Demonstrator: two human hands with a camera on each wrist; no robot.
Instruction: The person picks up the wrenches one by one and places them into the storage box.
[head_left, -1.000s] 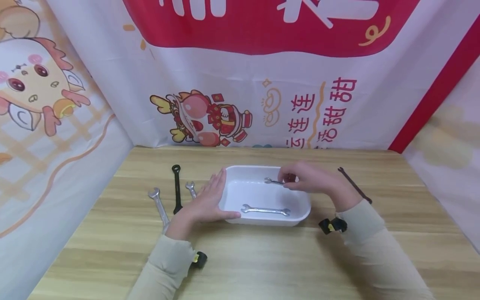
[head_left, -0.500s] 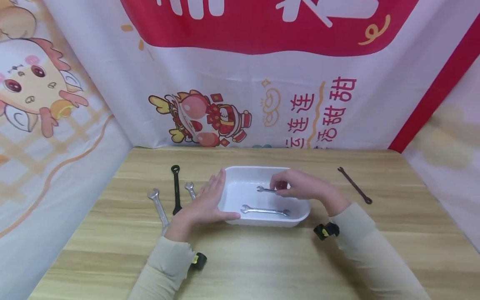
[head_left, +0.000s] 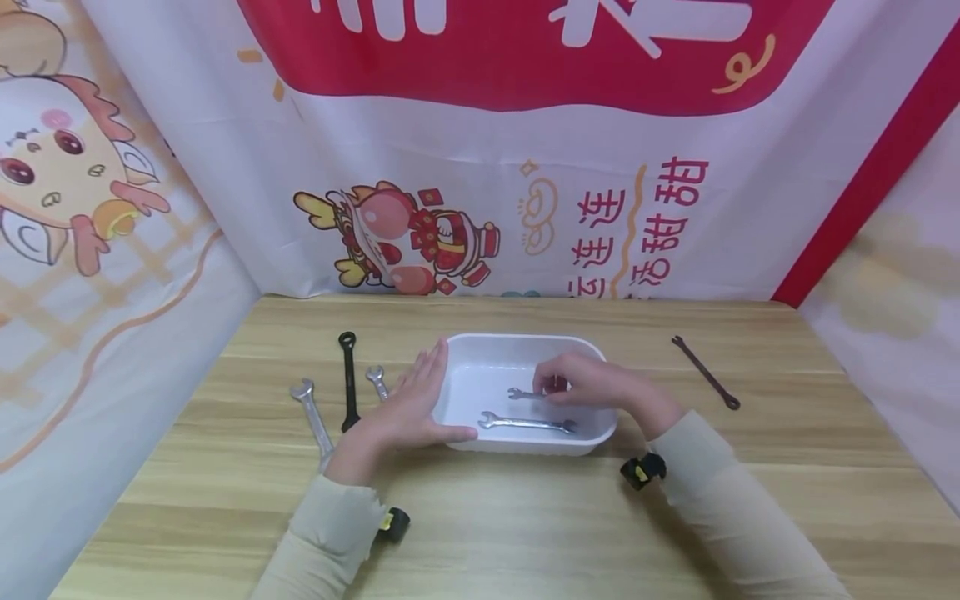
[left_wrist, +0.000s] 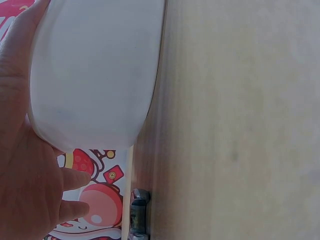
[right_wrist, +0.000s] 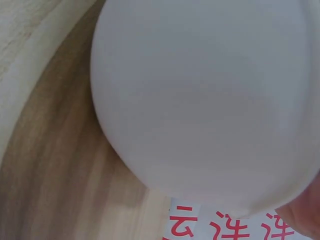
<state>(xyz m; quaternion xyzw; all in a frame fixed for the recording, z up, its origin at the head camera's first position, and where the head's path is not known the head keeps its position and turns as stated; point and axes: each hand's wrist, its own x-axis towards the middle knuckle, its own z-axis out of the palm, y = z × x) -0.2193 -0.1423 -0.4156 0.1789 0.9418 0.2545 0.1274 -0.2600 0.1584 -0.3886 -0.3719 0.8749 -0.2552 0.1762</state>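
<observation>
The wooden table (head_left: pixel 525 517) carries a white rectangular tray (head_left: pixel 480 358) near its middle, with banner walls closing it in on three sides. One silver wrench (head_left: pixel 527 423) already lies flat along the tray's near side. Left of the tray sit three more — a long silver wrench (head_left: pixel 311 414), a black wrench (head_left: pixel 348 379) and a short silver wrench (head_left: pixel 377 380), its lower end hidden by the hand. A thin dark wrench (head_left: pixel 705 372) lies well apart on the right.

The right hand (head_left: pixel 592 385) reaches in over the tray's right rim, fingers curled and pinching a small silver wrench (head_left: pixel 523 393) by one end, its free jaw end pointing left, just above or on the tray floor — which of the two cannot be told. To set it down well, the person would do best to lower it level beside the wrench already there, not across it, and let go only once it rests flat.

The left hand (head_left: pixel 408 412) lies with straight fingers along the tray's left wall and its thumb against the near corner, steadying the tray; the left wrist view shows the palm (left_wrist: pixel 20 150) flat against the white wall (left_wrist: pixel 95 75).
</observation>
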